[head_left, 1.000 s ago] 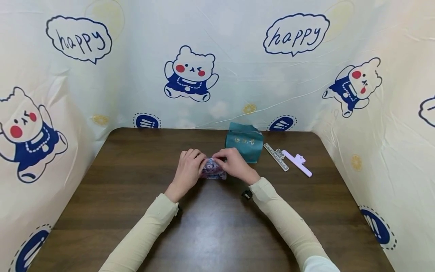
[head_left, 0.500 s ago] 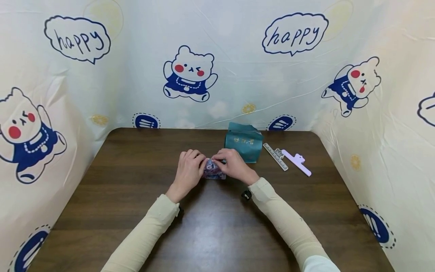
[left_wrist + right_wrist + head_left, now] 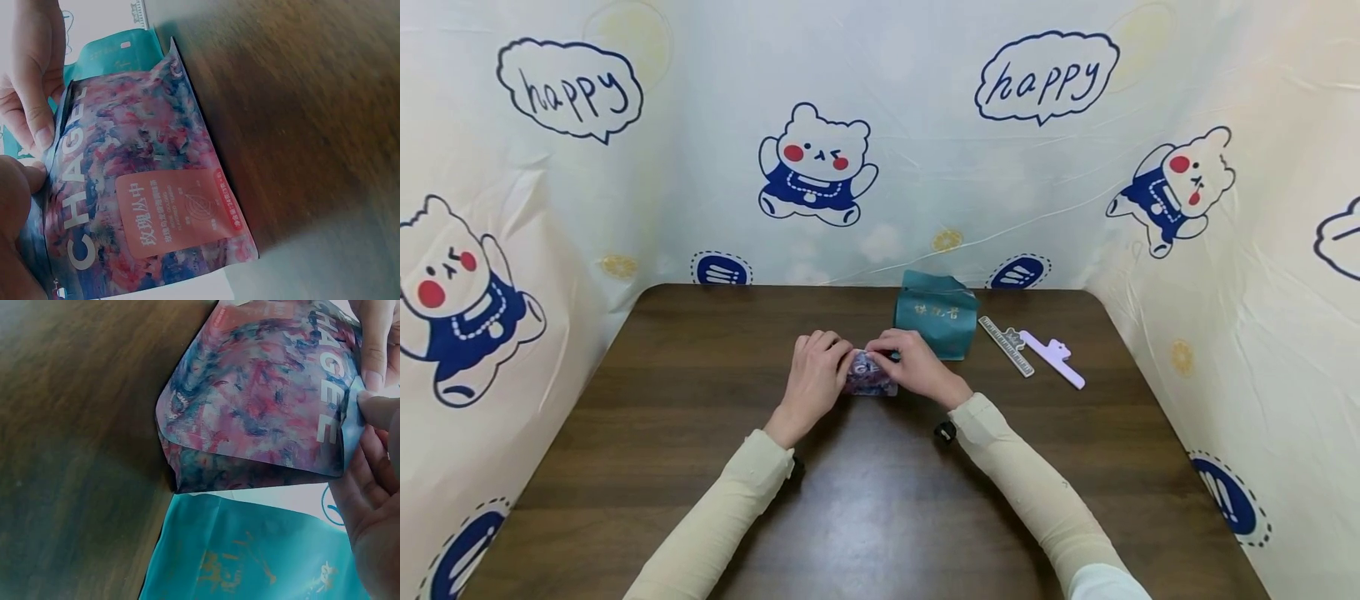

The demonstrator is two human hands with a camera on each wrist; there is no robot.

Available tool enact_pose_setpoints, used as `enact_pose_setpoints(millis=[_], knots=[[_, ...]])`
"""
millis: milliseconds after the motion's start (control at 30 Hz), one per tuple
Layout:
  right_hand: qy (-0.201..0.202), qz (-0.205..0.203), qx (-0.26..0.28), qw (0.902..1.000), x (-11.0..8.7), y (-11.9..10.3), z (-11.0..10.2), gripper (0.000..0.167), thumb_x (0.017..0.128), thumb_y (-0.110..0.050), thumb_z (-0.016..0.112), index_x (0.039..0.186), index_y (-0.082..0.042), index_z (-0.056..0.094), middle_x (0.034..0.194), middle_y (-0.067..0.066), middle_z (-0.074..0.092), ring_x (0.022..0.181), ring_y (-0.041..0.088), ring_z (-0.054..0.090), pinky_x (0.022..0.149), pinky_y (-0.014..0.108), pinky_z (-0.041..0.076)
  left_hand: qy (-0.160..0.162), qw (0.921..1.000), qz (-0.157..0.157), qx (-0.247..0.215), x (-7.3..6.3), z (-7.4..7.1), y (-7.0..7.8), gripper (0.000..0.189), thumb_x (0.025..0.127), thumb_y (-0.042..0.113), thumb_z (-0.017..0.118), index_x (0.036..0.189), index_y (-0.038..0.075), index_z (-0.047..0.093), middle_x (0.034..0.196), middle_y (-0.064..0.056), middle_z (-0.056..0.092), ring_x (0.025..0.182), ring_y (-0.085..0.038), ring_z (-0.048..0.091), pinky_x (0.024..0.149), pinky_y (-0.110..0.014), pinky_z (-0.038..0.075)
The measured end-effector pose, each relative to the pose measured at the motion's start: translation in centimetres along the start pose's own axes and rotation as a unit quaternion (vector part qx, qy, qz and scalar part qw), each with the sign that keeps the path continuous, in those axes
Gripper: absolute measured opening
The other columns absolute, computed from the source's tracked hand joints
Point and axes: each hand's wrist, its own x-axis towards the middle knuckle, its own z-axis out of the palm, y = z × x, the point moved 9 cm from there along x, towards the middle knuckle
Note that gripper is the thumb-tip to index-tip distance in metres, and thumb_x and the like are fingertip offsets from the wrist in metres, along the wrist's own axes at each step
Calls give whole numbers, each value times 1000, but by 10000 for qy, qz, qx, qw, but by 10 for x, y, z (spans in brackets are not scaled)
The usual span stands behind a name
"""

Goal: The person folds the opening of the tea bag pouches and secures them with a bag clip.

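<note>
A tea pouch (image 3: 872, 382) with a pink and blue marbled print stands on the table between my hands. Its white CHAGEE lettering and pink label show in the left wrist view, where the pouch (image 3: 144, 156) looks full-bodied. My left hand (image 3: 817, 371) pinches the top edge on the left side. On the right side of that same edge, my right hand (image 3: 922, 367) pinches with thumb and fingers. The top strip is folded over at the fingers, as the pouch (image 3: 262, 394) shows in the right wrist view. Some fingertips are hidden behind it.
Just behind my right hand stands a teal pouch (image 3: 936, 315) with gold characters. To its right lie a ruler-patterned clip (image 3: 1006, 346) and a lilac clip (image 3: 1054, 358), touching or nearly so. The brown table (image 3: 850, 517) ends at a printed cloth backdrop (image 3: 925, 167).
Both hands keep their grip on the top edge of the tea pouch, with only slight finger movement. The whole view has shifted a little.
</note>
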Motion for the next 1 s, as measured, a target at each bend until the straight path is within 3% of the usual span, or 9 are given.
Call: enact_pose_setpoints(millis=[133,333,667,833,1000], knots=[[-51,259,116,9996,-3,4,2,15,97,-13,70,109,-9,78,99,2,74,90,10,67,80,27,57,14,10000,6,-7,-1,0,-1,15,98,22,69,93,9,74,90,-7,66,85,-26,57,77,-41,38],[-30,220,260,9994,-5,3,0,18,95,-8,72,112,-8,77,101,3,74,94,13,68,84,30,57,118,9999,30,-23,-2,-3,-2,15,98,22,70,93,8,74,91,-8,65,85,-27,57,77,-41,37],[174,25,277,9995,-4,2,0,15,93,-4,73,106,-6,79,95,4,75,88,12,67,79,28,57,69,10000,0,23,-3,-3,1,16,95,23,73,95,7,75,91,-9,65,85,-28,56,77,-42,37],[188,70,334,9992,-5,3,0,14,93,-5,73,106,-6,79,95,4,75,87,11,68,77,27,58,-84,9998,-164,29,-2,1,-1,21,97,28,71,96,7,75,91,-8,65,87,-28,55,78,-41,37],[141,244,383,9989,-5,6,-2,13,94,-11,74,105,-7,79,95,3,75,83,9,68,76,27,58,-3,9997,-234,-68,-2,0,-3,23,97,29,72,94,7,76,89,-8,64,85,-27,55,76,-40,36]])
